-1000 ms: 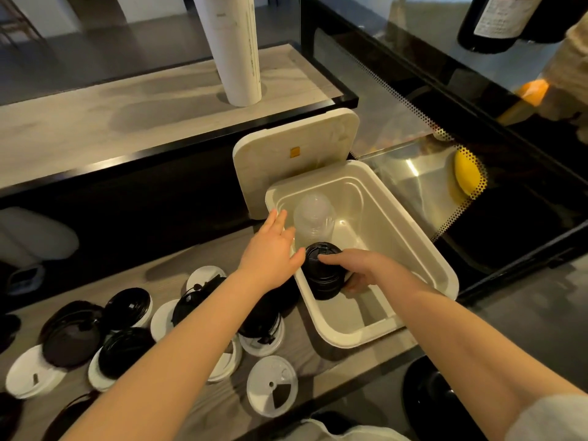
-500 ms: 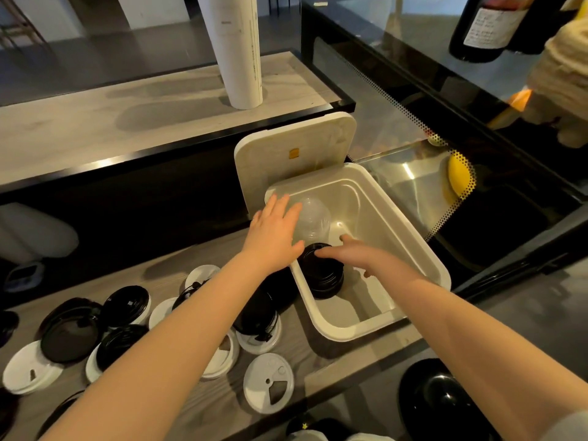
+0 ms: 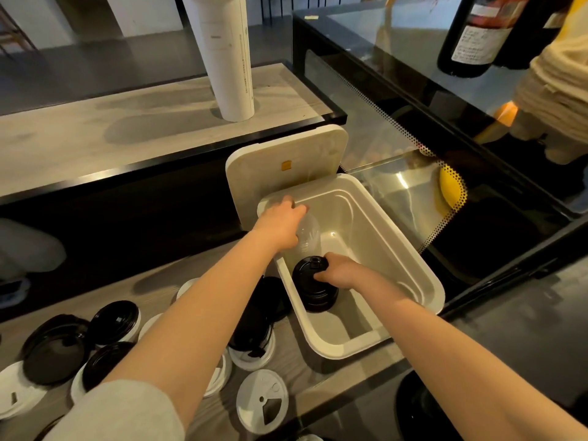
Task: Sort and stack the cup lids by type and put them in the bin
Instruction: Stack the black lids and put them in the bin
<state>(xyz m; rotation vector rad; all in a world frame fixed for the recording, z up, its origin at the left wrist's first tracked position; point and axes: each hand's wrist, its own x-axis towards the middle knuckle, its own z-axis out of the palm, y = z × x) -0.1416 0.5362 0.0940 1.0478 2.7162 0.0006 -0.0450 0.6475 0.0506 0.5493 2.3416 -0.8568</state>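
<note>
A: Since the stack of black lids (image 3: 315, 289) stands on the floor of the white bin (image 3: 426, 275), against the wall nearest the shelf, which step would you say is in hand?

B: Placing, I judge. The right hand (image 3: 339, 273) rests on top of that stack, fingers curled down over its far edge and thumb at the near side, gripping it. It looks set down but not let go.

A: And the other hand?

B: The left hand (image 3: 280, 226) reaches over the bin's near corner onto the clear lids (image 3: 307, 232) standing just behind the black ones. Its fingers are bent over them; whether they grip or only steady the pile I cannot tell.

A: What does the next move call for?

B: Releasing the black stack without tipping it, keeping the clear pile upright, then returning for the rest. Plenty remain unsorted on the wooden shelf (image 3: 152, 291): loose black lids (image 3: 114, 321) and white lids (image 3: 262, 401) mixed together, left of the bin.

A: The bin's cover?

B: The bin lid (image 3: 286, 167) leans open behind it, out of the way.
</note>
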